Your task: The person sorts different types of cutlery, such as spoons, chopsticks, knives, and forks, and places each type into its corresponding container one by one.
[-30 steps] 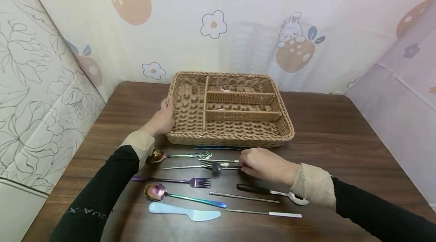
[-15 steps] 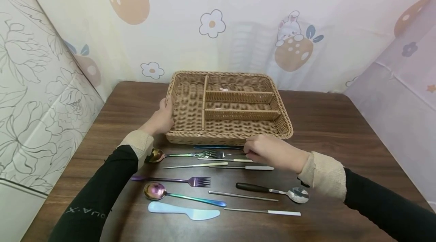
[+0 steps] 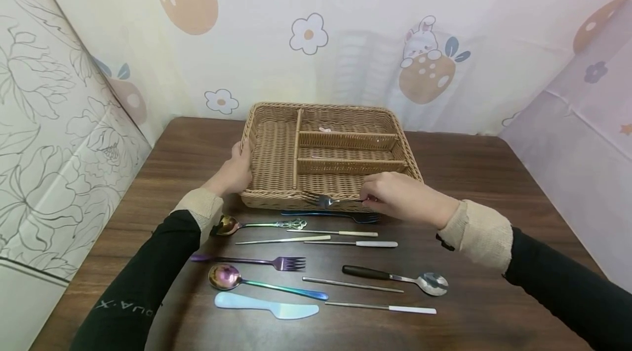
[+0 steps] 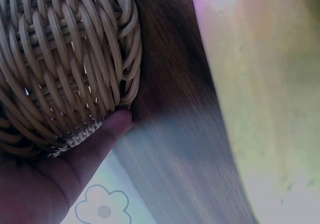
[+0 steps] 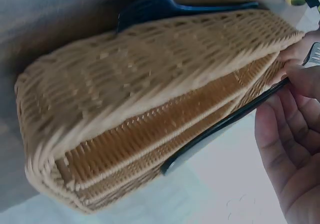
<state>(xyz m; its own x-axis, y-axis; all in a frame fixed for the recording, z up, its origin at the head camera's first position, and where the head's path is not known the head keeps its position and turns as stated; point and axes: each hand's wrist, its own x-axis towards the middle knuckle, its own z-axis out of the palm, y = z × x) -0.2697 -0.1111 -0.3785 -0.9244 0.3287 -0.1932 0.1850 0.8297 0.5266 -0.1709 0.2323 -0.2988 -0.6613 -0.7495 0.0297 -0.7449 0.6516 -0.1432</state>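
A wicker basket (image 3: 273, 148) with divided compartments sits toward the back of the table. My left hand (image 3: 232, 173) grips its left side, the thumb (image 4: 100, 143) lying along the weave in the left wrist view. Over the basket's front rim, my right hand (image 3: 400, 197) pinches a fork (image 3: 323, 201) with silver tines pointing left. In the right wrist view the fork's dark handle (image 5: 220, 124) stretches out above the basket opening. Just in front of the basket lies a blue fork (image 3: 326, 214), its tines to the right.
On the wooden table (image 3: 494, 219) lie an ornate spoon (image 3: 266, 225), several chopsticks (image 3: 353, 286), a purple fork (image 3: 257, 261), a rainbow spoon (image 3: 269, 285), a light blue knife (image 3: 266, 305) and a black-handled spoon (image 3: 395, 278). A patterned curtain (image 3: 365, 66) hangs behind.
My right hand has lifted the fork from among the chopsticks and carried it away from me to the basket's front rim. The left hand stays on the basket.
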